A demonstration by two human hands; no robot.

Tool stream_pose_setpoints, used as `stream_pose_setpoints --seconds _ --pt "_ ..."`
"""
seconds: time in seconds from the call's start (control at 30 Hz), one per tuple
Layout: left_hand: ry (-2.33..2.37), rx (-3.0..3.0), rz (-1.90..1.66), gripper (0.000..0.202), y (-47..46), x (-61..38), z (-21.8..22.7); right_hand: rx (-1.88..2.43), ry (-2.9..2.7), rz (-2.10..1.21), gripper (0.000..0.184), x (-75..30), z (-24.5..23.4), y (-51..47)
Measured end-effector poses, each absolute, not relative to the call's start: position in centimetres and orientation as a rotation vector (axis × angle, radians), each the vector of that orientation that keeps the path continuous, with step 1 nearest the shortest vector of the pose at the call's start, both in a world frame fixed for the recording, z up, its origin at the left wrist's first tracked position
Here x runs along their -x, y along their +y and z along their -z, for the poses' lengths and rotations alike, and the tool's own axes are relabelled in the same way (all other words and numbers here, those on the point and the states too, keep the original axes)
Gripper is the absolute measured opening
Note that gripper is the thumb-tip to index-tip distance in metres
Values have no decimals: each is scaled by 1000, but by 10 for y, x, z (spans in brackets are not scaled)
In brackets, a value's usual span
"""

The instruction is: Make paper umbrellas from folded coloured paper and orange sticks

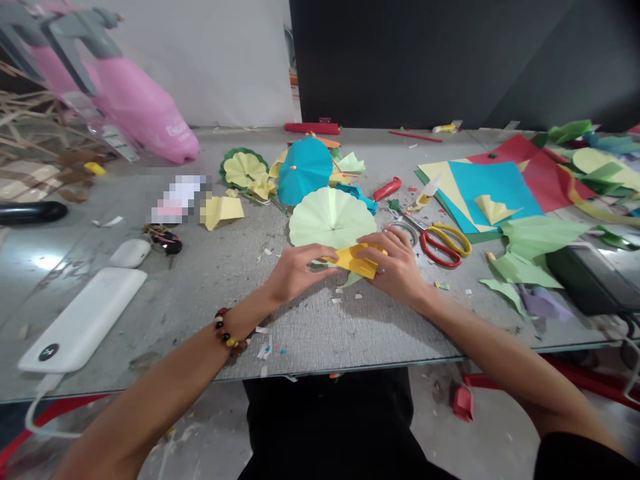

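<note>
Left hand [300, 270] and right hand [393, 267] grasp folded orange-yellow paper piece [357, 261], fingers pinching it from both sides, above middle of grey worktop [225, 300], nearer front edge. Pale green pleated paper disc [330, 217] just beyond, beside fingers. Red-and-yellow-handled steel scissors [440, 243] lie right of right hand. Dark beaded bracelet [230, 330] on left wrist.

Craft workshop, long grey worktable [320, 340], coloured paper sheets [493, 190], red-and-yellow scissors [434, 248] (paper scraps [263, 348] everywhere)
</note>
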State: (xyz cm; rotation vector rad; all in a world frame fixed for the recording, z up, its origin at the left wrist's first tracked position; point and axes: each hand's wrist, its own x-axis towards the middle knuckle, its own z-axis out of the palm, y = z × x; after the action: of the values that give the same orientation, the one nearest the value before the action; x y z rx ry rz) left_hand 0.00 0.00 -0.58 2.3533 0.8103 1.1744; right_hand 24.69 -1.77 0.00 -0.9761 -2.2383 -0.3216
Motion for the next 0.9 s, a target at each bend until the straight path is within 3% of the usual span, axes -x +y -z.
stream_pose_setpoints --seconds 0.23,0.47,0.9 --pt "787 -2369 -1199 13 1 3 8 956 -2248 262 8 -245 0 -18" --pt "822 -2363 -1205 19 -2 -3 7 912 -2252 245 19 -244 -1 -19" --pt "806 -2378 -1289 14 -5 -6 8 851 -2231 264 9 -243 -5 -18"
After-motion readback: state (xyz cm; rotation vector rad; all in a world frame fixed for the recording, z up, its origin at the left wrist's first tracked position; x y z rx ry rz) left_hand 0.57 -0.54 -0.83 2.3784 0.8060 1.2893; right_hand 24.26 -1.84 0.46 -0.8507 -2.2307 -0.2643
